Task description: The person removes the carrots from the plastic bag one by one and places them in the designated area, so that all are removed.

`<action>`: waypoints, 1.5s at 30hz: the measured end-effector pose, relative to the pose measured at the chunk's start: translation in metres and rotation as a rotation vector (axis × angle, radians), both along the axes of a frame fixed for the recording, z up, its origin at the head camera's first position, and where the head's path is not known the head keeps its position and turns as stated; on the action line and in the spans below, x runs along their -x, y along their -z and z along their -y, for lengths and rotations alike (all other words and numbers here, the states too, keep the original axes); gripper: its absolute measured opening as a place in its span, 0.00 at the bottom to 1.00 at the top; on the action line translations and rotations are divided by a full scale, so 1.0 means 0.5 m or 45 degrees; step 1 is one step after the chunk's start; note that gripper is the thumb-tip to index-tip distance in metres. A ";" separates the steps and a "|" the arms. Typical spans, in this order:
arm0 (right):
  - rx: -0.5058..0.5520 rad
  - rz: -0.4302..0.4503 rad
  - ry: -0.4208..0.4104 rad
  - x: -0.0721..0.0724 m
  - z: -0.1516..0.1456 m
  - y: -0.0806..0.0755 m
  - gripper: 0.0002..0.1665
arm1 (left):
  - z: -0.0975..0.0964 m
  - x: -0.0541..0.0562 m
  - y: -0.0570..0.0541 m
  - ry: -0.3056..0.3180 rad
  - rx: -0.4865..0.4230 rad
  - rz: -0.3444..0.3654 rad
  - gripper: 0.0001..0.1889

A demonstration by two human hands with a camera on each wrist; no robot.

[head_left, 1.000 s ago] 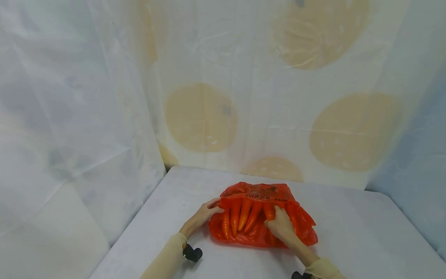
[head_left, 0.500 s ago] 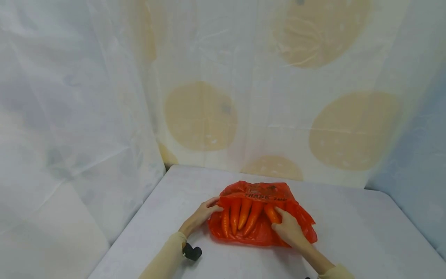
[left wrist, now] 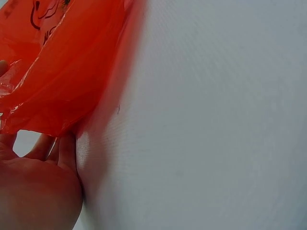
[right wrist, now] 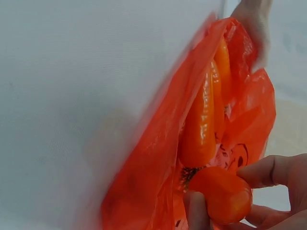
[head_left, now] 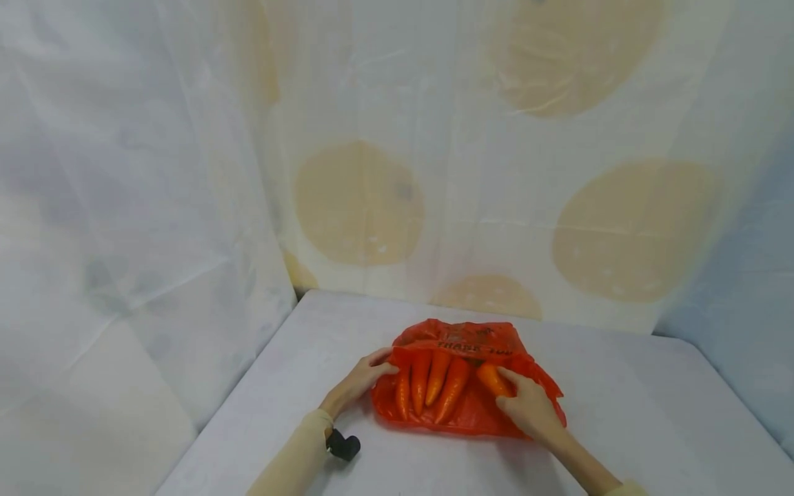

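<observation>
A red plastic bag (head_left: 477, 339) with "THANK YOU" print lies on its side on the table, its mouth facing me. Inside it, several smooth orange carrots (head_left: 451, 389) lie side by side. My left hand (head_left: 356, 386) holds the bag's left edge; in the left wrist view its fingers pass behind the red film (left wrist: 72, 91). At the right part of the mouth, my right hand (head_left: 530, 410) pinches one carrot (right wrist: 220, 194) between thumb and fingers. That carrot lies slanted, with its dark bristly top (right wrist: 188, 177) towards the bag's inside.
The white tabletop (head_left: 639, 406) stretches around the bag. Behind it hangs a pale sheet (head_left: 484, 172) with large yellow circles, and white sheeting (head_left: 124, 241) walls the left side. A black device (head_left: 343, 446) sits on my left wrist.
My right hand has moved rightwards and a little towards me, and the carrot in it has shifted right and slanted over. My left hand stays at the bag's edge.
</observation>
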State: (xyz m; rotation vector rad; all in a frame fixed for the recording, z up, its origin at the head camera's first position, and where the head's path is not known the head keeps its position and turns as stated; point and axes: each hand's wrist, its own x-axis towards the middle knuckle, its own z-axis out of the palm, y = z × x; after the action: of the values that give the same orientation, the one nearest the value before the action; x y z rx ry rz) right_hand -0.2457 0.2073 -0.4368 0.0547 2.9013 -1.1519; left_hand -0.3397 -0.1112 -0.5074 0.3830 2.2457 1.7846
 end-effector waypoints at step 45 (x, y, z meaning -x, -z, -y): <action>0.081 -0.008 -0.434 -0.080 -0.054 -0.039 0.37 | 0.005 -0.003 -0.004 0.018 -0.022 0.020 0.25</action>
State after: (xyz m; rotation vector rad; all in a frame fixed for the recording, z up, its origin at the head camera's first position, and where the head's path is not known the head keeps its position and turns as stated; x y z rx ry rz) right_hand -0.2055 0.2341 -0.4174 -0.4267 2.7286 -1.1774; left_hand -0.3380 -0.1135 -0.5055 0.3859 2.2129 1.7948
